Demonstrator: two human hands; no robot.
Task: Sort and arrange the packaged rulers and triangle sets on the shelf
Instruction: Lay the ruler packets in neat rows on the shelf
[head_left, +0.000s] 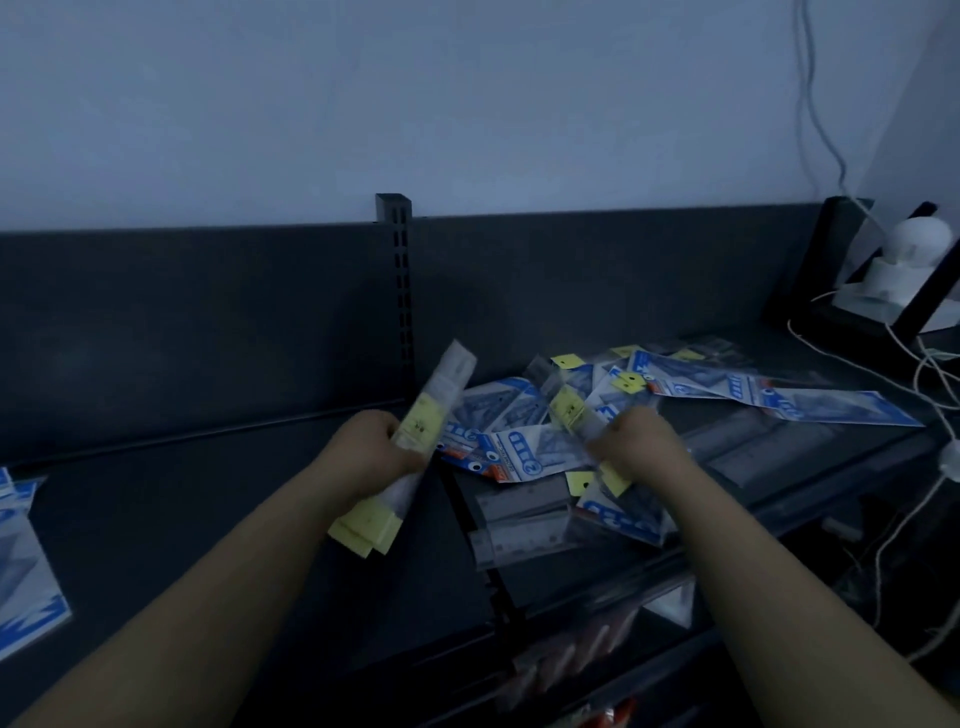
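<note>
My left hand (376, 449) grips a bundle of clear packaged rulers (434, 410) with yellow tags, held tilted above the dark shelf (208, 499). My right hand (636, 447) grips another packaged ruler (566, 402) with a yellow tag, lifted over a loose pile of blue-and-white triangle set packs (519, 449). More triangle packs (779, 397) spread to the right. Clear ruler packs (514, 525) lie flat at the pile's front edge.
A stack of blue triangle packs (26, 561) lies at the far left of the shelf. A slotted upright post (397, 280) divides the back panel. White cables (930, 384) and a white device (914, 254) crowd the right end. Goods hang below the shelf's front edge.
</note>
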